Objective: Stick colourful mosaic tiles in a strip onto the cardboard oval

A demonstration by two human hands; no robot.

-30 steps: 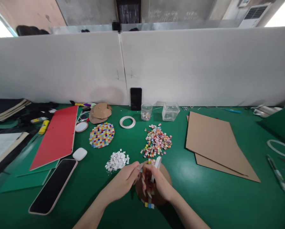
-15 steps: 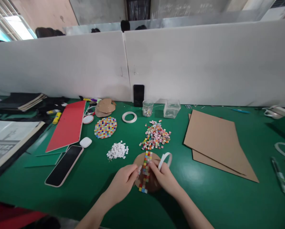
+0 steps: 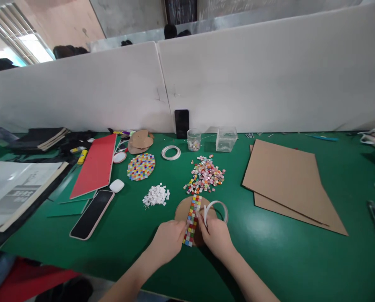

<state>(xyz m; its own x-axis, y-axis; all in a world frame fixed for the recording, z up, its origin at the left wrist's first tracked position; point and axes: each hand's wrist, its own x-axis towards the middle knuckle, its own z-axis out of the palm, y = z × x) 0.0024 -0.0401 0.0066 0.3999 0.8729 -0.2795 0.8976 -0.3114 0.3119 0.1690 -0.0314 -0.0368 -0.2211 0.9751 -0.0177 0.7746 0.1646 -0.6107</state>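
Before me a round cardboard disc (image 3: 181,208) lies on the green table, with a strip of small coloured mosaic tiles (image 3: 196,204) running across its middle. My left hand (image 3: 169,240) is closed, its thumb and fingertips pressed together at the strip's left edge. Whether a tile is between them is hidden. My right hand (image 3: 218,238) is closed on a loop of white tape (image 3: 226,209), and its fingertips touch the strip's right edge. Just beyond the disc is a heap of mixed coloured tiles (image 3: 208,174). White tiles (image 3: 156,195) are piled to the left.
A tile-covered disc (image 3: 141,167), a white coil (image 3: 171,153), a clear cup (image 3: 194,140) and a clear box (image 3: 226,139) stand further back. Cardboard sheets (image 3: 284,180) lie right. A phone (image 3: 92,214), a white case (image 3: 117,186) and a red board (image 3: 94,165) lie left.
My left fingertips have moved in from beside the strip to its edge. My right hand has shifted slightly down, and the tape loop has turned and opened wider. The whole view has tilted a little.
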